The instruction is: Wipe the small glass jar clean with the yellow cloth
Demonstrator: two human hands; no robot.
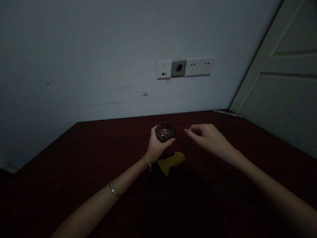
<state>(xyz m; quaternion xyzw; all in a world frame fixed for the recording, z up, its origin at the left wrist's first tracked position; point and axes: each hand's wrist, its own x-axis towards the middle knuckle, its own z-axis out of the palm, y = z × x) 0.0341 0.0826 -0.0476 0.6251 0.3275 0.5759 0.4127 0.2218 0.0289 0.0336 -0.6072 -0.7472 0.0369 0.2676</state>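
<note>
A small clear glass bowl with a thick, angular rim sits in the grip of my left hand. The thumb lies along its near side and the fingers wrap its left side. My right hand hovers to the right of the bowl, apart from it. Its thumb and fingertips come together in a pinch; whether anything small is between them is too dark to make out. Just below the bowl, a folded yellow cloth lies on the dark red table.
A white wall stands behind the table, with a row of sockets and a grey-framed switch plate. A panelled door is at the right. A thin printed strip lies at the table's back right edge. The light is dim.
</note>
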